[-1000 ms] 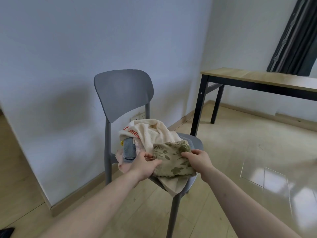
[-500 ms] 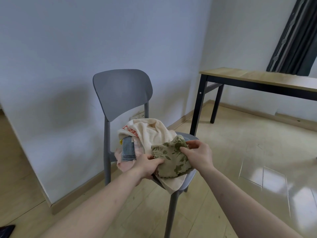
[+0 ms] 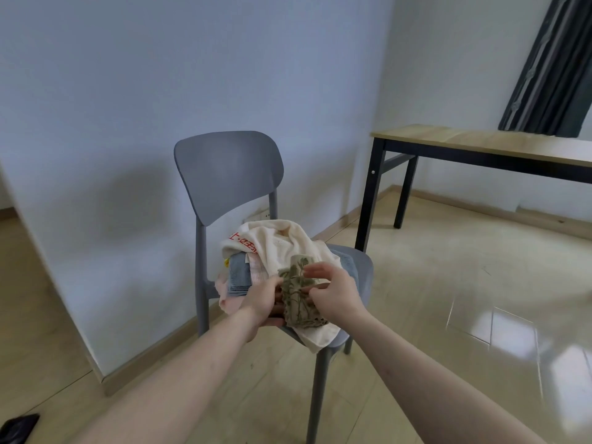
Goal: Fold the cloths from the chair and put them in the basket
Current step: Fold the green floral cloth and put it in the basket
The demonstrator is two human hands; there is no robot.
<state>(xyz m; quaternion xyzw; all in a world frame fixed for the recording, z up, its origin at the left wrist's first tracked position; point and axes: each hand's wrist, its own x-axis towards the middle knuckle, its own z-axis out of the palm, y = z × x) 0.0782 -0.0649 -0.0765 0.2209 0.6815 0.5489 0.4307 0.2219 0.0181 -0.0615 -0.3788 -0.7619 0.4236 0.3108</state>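
A dark object (image 3: 17, 427) lies on the floor (image 3: 448, 299) at the far lower left, well away from both hands. The grey chair (image 3: 229, 174) stands against the wall (image 3: 128, 91), its seat directly beneath the hands.

The left hand (image 3: 261, 304) grips the left edge of the leaf-print cloth (image 3: 299, 296), fingers curled under and around the fabric. To the left of this hand, a blue-grey cloth (image 3: 238, 277) and a pink cloth (image 3: 229, 302) lie in the pile on the seat. Behind both hands, a cream towel (image 3: 282, 248) with red lettering drapes over the pile and hangs off the front seat edge below the hands.

The leaf-print cloth sits bunched between the two hands, above the chair seat.

The right hand (image 3: 334, 291) pinches the cloth's right side between curled fingers and thumb.

To the right of this hand, well apart, stands a wood-topped counter (image 3: 480, 142) with black legs; a dark curtain (image 3: 551, 65) hangs behind it.
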